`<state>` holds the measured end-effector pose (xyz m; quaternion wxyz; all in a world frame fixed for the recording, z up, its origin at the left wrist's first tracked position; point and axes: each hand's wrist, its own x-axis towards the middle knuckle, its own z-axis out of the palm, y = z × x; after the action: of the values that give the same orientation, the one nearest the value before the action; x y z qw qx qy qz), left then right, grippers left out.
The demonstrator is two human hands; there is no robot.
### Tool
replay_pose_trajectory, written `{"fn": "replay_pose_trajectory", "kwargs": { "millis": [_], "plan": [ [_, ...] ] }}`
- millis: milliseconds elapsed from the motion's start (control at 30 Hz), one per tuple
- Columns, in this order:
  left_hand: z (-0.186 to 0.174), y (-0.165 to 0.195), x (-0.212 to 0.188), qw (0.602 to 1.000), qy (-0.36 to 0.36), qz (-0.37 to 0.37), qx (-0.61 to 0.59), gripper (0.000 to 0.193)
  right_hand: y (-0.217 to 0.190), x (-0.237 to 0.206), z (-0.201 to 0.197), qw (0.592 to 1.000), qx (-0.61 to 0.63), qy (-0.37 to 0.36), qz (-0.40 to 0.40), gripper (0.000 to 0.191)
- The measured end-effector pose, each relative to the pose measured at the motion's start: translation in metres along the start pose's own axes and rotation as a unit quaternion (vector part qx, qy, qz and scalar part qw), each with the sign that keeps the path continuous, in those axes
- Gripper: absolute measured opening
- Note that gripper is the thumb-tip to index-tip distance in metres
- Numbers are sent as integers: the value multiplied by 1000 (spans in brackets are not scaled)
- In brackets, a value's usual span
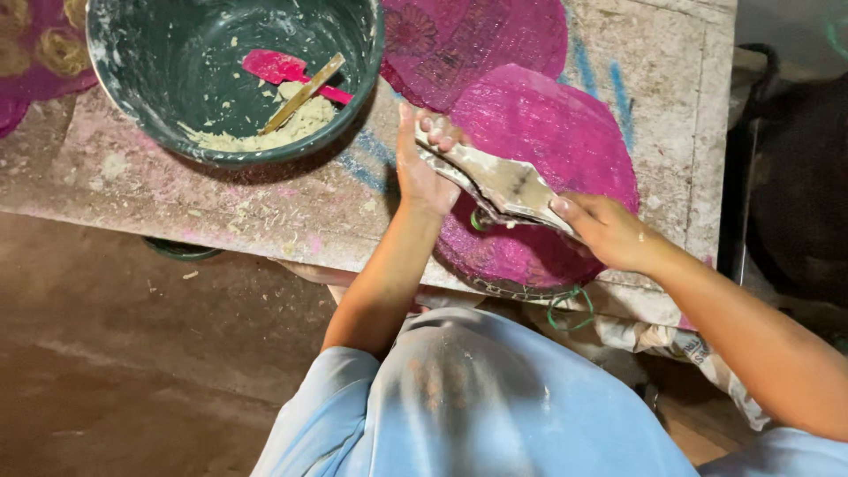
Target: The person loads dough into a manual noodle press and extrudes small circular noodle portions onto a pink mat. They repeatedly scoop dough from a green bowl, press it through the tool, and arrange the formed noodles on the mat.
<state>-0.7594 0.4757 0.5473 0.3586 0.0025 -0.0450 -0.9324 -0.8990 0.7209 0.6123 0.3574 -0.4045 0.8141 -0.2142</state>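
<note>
Left hand (422, 172) and right hand (609, 231) grip a flat, paste-smeared mould (499, 184) over a pink disc (548, 132).

Person wears light-blue short-sleeve shirt (477, 397) w/ pale dusty smudges on front; forearms bare, no gloves.

A: Where's the bowl (234, 79)?
B: On the table (106, 185), left of the discs (548, 132). Stick (305, 93) and scraper (283, 66) lie in it.
A: Hands?
B: Above the near disc, tool (499, 181) between them.
</note>
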Motion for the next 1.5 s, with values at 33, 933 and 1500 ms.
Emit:
{"fn": "replay_pose_trajectory", "kwargs": {
  "millis": [33,933,1500],
  "plan": [
    [2,7,0,1000,-16,-3,-11,36,-7,3,4,999,-17,10,-26,52],
    [141,126,-164,667,-286,-180,664,42,-112,-47,-33,866,96,-296,-391,60],
    [35,312,-68,808,-52,-211,547,30,-348,114,-2,630,-367,321,-605,46]
  ]
}}
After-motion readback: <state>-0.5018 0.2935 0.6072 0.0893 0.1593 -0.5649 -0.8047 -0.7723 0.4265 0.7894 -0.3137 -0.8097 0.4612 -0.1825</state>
